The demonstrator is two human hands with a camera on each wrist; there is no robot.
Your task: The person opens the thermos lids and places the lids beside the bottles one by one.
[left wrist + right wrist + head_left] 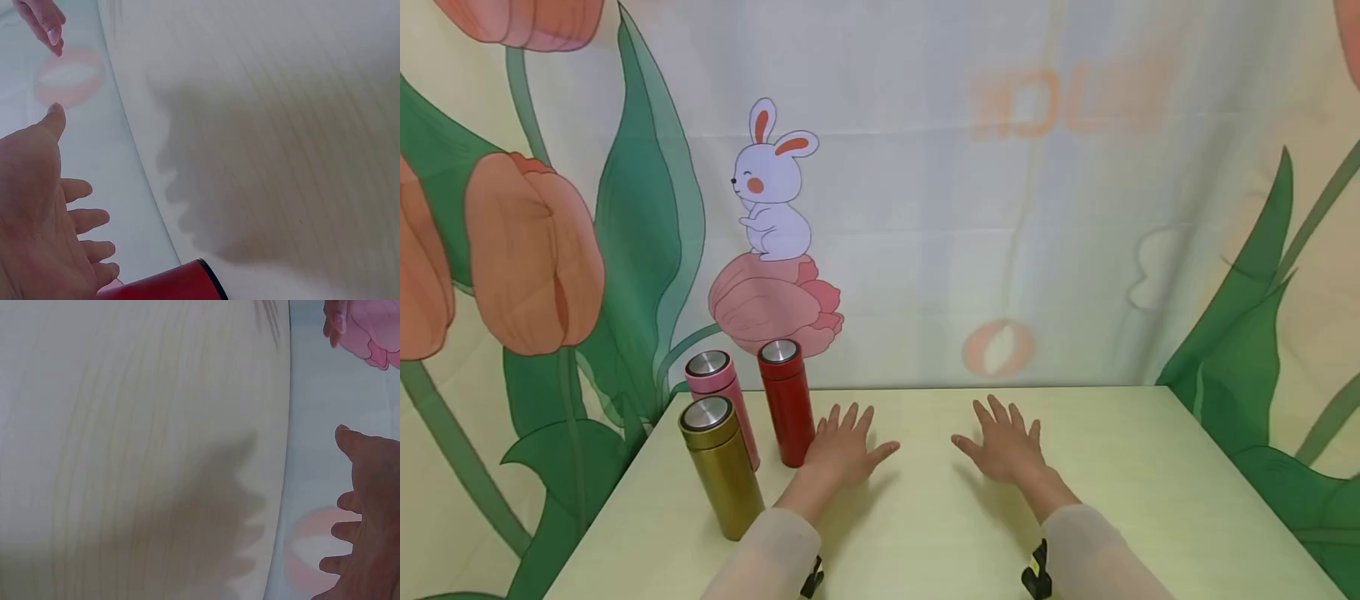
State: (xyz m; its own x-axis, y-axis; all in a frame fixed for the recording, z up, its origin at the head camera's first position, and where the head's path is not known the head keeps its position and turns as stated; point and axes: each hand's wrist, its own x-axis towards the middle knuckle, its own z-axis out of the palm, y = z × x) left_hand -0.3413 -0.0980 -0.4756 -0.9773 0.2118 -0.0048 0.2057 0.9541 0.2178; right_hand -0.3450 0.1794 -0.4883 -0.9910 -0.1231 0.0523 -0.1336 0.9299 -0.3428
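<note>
My left hand [841, 450] hovers over the table with its fingers spread, palm down and holding nothing. Just left of it stands a red thermos bottle [787, 408] with a silver lid; in the left wrist view its lower end [172, 284] shows below the fingers. A pink thermos bottle [724, 385] stands further left, partly hidden by a gold thermos bottle [724, 467] in front of it. All these bottles are upright. My right hand [1006, 446], also spread and holding nothing, hovers to the right, its shadow falling on the tabletop.
The pale wood-grain table [925, 533] ends at a back edge against a curtain [910, 208] printed with tulips and a white rabbit. Dark straps [1037, 571] sit at the cuffs of both light sleeves.
</note>
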